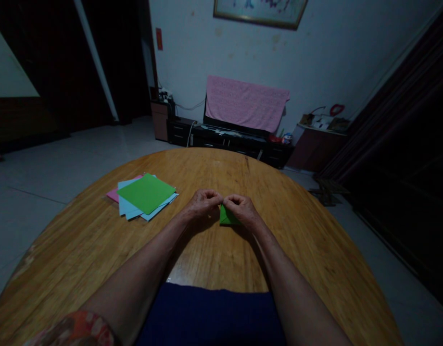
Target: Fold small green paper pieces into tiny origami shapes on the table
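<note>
The folding looks partway done: the paper (227, 219) is already small and creased, on the counter (214, 262) beneath the right hand (244, 210), whose fingers pinch it. The left hand's (200, 204) fingers close at its top corner; whether they grip it, I cannot tell. The sheets (147, 193) lie flat, unfolded.

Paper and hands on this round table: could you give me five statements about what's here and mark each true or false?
1. The left hand and right hand are close together. True.
2. The paper at the right hand is pink. False: that folded paper is green.
3. A green sheet lies on top of blue sheets. True.
4. That sheet is right of both hands. False: it is to their left.
5. A pink cloth hangs beyond the table. True.
</note>
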Motion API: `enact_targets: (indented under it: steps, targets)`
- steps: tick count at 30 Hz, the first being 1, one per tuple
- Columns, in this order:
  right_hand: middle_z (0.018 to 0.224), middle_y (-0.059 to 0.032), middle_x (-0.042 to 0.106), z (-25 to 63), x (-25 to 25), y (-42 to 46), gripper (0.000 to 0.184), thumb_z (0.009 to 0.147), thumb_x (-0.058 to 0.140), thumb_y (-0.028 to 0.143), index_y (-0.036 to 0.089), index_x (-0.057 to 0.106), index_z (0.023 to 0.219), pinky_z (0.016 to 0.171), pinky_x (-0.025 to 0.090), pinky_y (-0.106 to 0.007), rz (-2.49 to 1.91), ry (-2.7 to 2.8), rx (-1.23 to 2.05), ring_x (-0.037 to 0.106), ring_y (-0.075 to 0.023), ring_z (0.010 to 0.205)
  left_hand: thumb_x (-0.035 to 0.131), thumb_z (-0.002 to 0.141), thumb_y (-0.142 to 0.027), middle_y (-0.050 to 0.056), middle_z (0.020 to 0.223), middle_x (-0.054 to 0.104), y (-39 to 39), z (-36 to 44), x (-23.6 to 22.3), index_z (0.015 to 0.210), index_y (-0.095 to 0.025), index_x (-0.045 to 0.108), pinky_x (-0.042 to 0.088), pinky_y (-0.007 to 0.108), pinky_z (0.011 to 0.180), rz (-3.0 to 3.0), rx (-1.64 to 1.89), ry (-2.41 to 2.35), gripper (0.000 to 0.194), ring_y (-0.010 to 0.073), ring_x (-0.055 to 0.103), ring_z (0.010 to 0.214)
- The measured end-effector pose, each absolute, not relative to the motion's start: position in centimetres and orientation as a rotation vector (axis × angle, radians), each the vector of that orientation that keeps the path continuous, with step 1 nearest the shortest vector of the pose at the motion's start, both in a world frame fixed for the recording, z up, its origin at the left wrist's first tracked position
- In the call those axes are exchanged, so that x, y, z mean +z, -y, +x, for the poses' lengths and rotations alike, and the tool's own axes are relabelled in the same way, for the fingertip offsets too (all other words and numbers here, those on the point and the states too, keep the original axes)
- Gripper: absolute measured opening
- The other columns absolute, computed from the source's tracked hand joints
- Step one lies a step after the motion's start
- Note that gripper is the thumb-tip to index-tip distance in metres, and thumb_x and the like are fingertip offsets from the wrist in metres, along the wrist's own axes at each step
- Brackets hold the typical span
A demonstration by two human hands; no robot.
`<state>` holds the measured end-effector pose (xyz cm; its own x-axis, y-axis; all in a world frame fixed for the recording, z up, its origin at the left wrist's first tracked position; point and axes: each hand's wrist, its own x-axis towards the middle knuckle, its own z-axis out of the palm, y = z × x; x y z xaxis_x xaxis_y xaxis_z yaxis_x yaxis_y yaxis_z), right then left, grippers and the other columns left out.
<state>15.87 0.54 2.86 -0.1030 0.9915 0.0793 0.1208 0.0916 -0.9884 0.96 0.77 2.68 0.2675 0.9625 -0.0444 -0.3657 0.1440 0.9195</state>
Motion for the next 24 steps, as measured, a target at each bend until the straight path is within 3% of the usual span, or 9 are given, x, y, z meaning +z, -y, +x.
enact_targets:
  steps: [9, 16, 24]
  targets:
    - [0.060, 0.0023, 0.052, 16.0, 2.8, -0.9, 0.030, 0.070, 0.070, 0.046, 0.016, 0.062, 0.067, 0.048, 0.032, -0.023, -1.211, 1.403, 1.157, 0.043, -0.0095, 0.052, 0.069, 0.071, -0.027, -0.005, 0.050, 0.047, -1.2, 1.2, 2.3, 0.065, -0.019, 0.054, 0.026, 0.022, 0.042, 1.008, 1.138, -0.857, 0.018, 0.0071, 0.041, 0.040]
    - [0.061, 0.0013, 0.056, 16.8, 2.6, -1.2, 0.027, 0.078, 0.062, 0.043, 0.017, 0.065, 0.068, 0.053, 0.033, -0.025, -1.104, 1.355, 1.446, 0.045, -0.0108, 0.053, 0.063, 0.073, -0.021, -0.005, 0.049, 0.042, -1.1, 0.6, 2.1, 0.060, -0.020, 0.048, 0.025, 0.023, 0.042, 1.075, 1.098, -0.789, 0.019, 0.0073, 0.037, 0.042]
    - [0.058, 0.0015, 0.053, 16.6, 2.7, -0.3, 0.029, 0.073, 0.071, 0.044, 0.017, 0.065, 0.069, 0.049, 0.029, -0.024, -1.100, 1.281, 1.584, 0.044, -0.0100, 0.050, 0.061, 0.074, -0.021, -0.005, 0.052, 0.040, -1.9, 0.5, 0.4, 0.062, -0.020, 0.049, 0.028, 0.023, 0.045, 1.083, 1.074, -0.744, 0.018, 0.0075, 0.036, 0.043]
